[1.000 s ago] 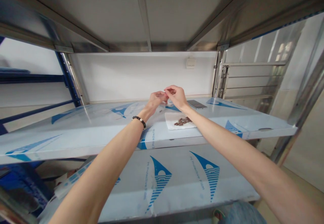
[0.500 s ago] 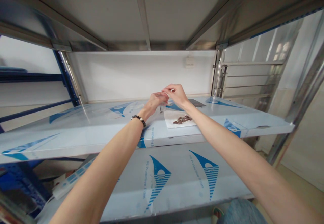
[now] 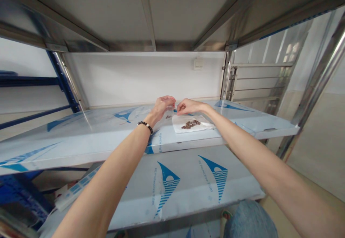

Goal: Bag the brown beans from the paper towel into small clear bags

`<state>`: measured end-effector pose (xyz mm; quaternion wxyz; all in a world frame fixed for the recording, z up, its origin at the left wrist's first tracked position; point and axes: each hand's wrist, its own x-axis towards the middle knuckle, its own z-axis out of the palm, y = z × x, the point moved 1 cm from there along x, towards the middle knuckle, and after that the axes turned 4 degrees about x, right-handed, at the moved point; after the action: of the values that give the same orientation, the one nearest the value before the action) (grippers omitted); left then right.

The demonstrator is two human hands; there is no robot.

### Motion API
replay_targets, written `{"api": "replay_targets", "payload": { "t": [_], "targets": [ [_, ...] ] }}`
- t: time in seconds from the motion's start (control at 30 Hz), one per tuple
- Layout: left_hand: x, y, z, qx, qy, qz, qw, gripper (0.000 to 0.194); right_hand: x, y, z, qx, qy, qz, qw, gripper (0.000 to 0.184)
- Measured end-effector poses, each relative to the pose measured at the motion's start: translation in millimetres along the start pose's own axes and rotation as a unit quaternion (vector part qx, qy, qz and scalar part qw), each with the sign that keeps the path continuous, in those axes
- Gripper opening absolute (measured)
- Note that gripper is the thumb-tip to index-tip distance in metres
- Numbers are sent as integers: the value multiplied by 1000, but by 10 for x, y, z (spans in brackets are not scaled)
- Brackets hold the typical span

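My left hand (image 3: 163, 106), with a dark bead bracelet on its wrist, holds a clear plastic bag (image 3: 165, 119) by its upper part. A few small brown pieces (image 3: 168, 116) show at the bag. My right hand (image 3: 188, 106) is closed, its fingertips pointing down just right of the bag, at the back left corner of a white sheet (image 3: 178, 127). Whatever those fingertips hold is too small to make out. On the sheet lies a loose pile of small brown pieces (image 3: 191, 124), in front of my right hand.
Both hands work over a metal shelf (image 3: 88, 141) covered in printed blue-white film. Another shelf (image 3: 129, 12) hangs low overhead. A lower film-covered surface (image 3: 188, 184) lies nearer me. Metal posts (image 3: 226, 74) stand at the back corners; a blue rack (image 3: 60, 76) is at left.
My right hand has come down and away from my left hand, towards the sheet's back edge. The dark flat object behind my right wrist has gone out of sight. The view has shifted slightly.
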<state>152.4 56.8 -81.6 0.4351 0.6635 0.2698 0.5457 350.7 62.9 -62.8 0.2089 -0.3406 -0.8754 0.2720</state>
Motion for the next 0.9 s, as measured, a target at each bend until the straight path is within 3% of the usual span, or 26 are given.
{"api": "replay_targets", "payload": {
  "t": [0.1,0.3,0.53,0.7,0.9],
  "targets": [
    [-9,8,16,-9,-18,-6,1000,29,-181,28,-83,30,-80,21,996,27],
    [-21,-13,30,-7,-44,-9,999,26,-396,119,-115,54,-106,74,990,36],
    [-4,-28,21,-6,-49,1,999,21,-295,114,-80,73,-163,87,980,41],
    [6,-33,32,-5,-17,-4,1000,26,-204,159,-130,37,-153,73,985,40],
    [11,-103,64,0,-38,-5,999,26,-205,173,-132,37,-170,77,982,44]
  ]
}}
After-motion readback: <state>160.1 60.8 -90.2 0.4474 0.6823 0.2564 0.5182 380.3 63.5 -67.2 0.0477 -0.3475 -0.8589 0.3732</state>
